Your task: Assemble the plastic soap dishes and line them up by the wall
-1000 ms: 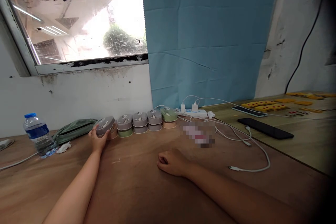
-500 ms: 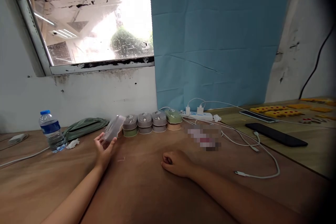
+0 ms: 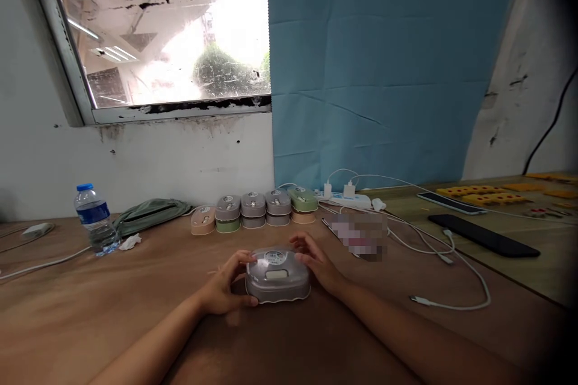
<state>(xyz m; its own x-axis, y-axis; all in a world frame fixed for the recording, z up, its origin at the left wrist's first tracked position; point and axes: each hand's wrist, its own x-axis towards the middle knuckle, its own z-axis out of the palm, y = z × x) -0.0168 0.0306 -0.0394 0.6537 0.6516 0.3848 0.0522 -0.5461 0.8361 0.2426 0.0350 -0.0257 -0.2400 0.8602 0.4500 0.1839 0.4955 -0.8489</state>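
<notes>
In the middle of the table in front of me sits a grey oval box with a clear lid [image 3: 280, 280], a round sticker and a pale clasp facing me. My left hand [image 3: 226, 286] grips its left side, thumb low at the front and fingers on the upper edge. On the other side, my right hand [image 3: 318, 261] holds the right end, with fingers at the back corner of the lid. Behind the hands stands a row of similar boxes: a single peach box [image 3: 203, 221], then stacked pairs in grey [image 3: 253, 207] and green [image 3: 303, 198].
At the back left are a water bottle [image 3: 94, 219], a green pouch [image 3: 153, 215] and a crumpled tissue [image 3: 130, 242]. To the right lie white cables [image 3: 474, 307], a power strip [image 3: 356, 200], a black phone [image 3: 483, 236] and yellow pieces [image 3: 478, 195].
My left hand has brought the grey box from beside the row down to the table's middle. My right hand has opened from a loose fist and taken its right end. The peach box is now visible.
</notes>
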